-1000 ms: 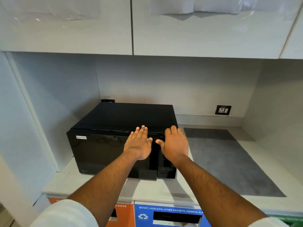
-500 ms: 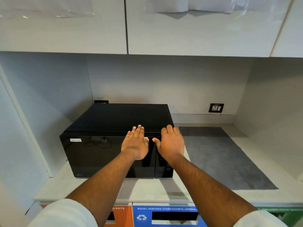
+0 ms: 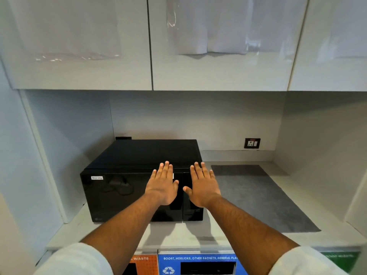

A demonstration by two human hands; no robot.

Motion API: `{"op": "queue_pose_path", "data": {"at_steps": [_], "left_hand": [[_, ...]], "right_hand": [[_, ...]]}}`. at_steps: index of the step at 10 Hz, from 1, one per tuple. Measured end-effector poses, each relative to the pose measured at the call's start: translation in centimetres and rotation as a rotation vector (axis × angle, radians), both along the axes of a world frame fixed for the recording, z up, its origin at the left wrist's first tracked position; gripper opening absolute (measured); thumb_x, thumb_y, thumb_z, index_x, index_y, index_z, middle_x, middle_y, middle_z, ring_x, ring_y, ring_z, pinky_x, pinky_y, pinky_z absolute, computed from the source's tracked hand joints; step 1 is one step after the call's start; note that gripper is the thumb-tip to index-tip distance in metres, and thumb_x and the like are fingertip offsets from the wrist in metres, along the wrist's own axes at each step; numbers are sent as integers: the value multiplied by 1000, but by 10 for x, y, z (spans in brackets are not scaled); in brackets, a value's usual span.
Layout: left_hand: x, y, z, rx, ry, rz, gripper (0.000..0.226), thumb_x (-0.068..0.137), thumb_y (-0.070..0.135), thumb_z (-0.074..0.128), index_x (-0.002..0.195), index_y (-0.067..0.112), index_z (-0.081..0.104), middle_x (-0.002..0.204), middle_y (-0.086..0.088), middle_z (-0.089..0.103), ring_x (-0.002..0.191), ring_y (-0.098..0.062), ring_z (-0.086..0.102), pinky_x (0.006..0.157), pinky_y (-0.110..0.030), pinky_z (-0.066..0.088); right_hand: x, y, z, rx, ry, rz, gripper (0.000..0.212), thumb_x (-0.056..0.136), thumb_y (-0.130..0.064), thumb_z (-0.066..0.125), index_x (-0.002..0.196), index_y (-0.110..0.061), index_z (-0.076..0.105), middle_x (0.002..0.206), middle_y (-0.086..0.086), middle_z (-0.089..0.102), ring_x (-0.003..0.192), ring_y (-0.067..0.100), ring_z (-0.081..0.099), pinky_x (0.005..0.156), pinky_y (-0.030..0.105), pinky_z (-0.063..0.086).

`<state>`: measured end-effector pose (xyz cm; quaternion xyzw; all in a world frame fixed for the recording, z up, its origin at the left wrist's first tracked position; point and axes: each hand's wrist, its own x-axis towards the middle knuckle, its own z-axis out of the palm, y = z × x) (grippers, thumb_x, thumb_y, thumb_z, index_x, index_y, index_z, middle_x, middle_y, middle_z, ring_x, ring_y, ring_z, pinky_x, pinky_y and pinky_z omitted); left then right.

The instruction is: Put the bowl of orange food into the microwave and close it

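A black microwave (image 3: pixel 123 195) stands on the pale counter at the left of an alcove, its door shut. A small white label sits at the door's upper left. My left hand (image 3: pixel 162 185) is flat with fingers spread in front of the right part of the door. My right hand (image 3: pixel 203 186) is flat and spread in front of the control panel strip. Both hands hold nothing. Whether the palms touch the front I cannot tell. No bowl of orange food is in view.
A grey mat (image 3: pixel 258 197) lies on the counter (image 3: pixel 172 235) right of the microwave. A wall socket (image 3: pixel 252 143) sits on the back wall. White cabinets (image 3: pixel 198 46) hang overhead. Orange, blue and green waste-bin labels (image 3: pixel 194 262) run below the counter edge.
The view has drawn back and tilted up, showing more cabinet. My hands have spread slightly apart and sit a little lower on the microwave's front; the door stays shut.
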<state>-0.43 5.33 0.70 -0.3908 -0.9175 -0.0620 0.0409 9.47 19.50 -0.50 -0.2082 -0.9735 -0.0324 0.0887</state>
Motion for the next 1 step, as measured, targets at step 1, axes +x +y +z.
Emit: {"op": "queue_pose_path", "data": {"at_steps": [1], "left_hand": [[11, -6, 13, 32, 70, 5, 72, 102, 50, 18, 157, 11, -9, 166, -7, -17, 154, -24, -14, 126, -44, 0]], "right_hand": [[11, -2, 10, 32, 52, -15, 88, 102, -64, 27, 162, -15, -14, 171, 9, -21, 157, 30, -23, 130, 52, -1]]}}
